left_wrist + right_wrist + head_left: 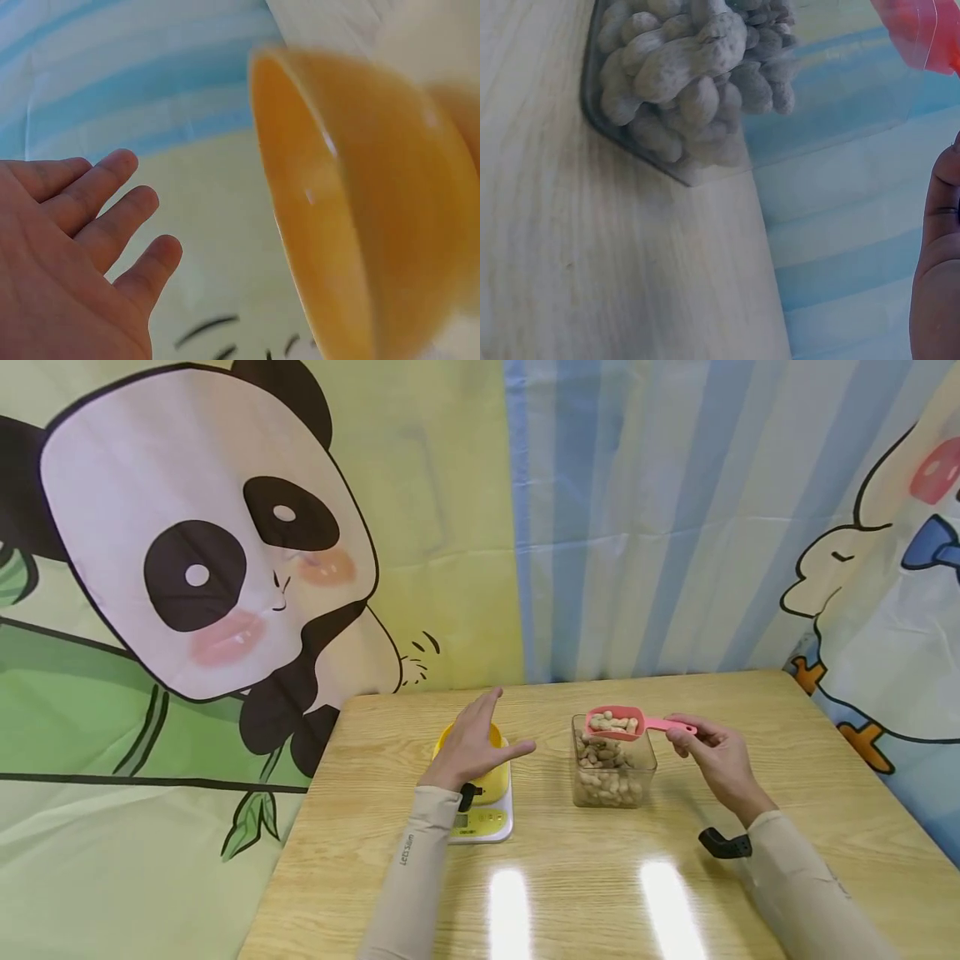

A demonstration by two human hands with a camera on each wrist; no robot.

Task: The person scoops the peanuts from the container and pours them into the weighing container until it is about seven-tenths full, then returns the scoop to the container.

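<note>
My right hand pinches the handle of a pink scoop, which carries several unshelled peanuts over a clear plastic container. More peanuts fill the lower part of that container, seen close in the right wrist view. My left hand is raised over a yellow bowl, fingers extended and thumb spread to the right, holding nothing. The bowl sits on a white kitchen scale and is partly hidden by the hand and wrist. In the left wrist view the bowl stands beside the spread fingers.
A light wooden table carries everything. Behind it hangs a printed curtain with a panda, stripes and a white cartoon figure. Black wrist camera mounts stick out from the sleeves. The container stands to the right of the scale.
</note>
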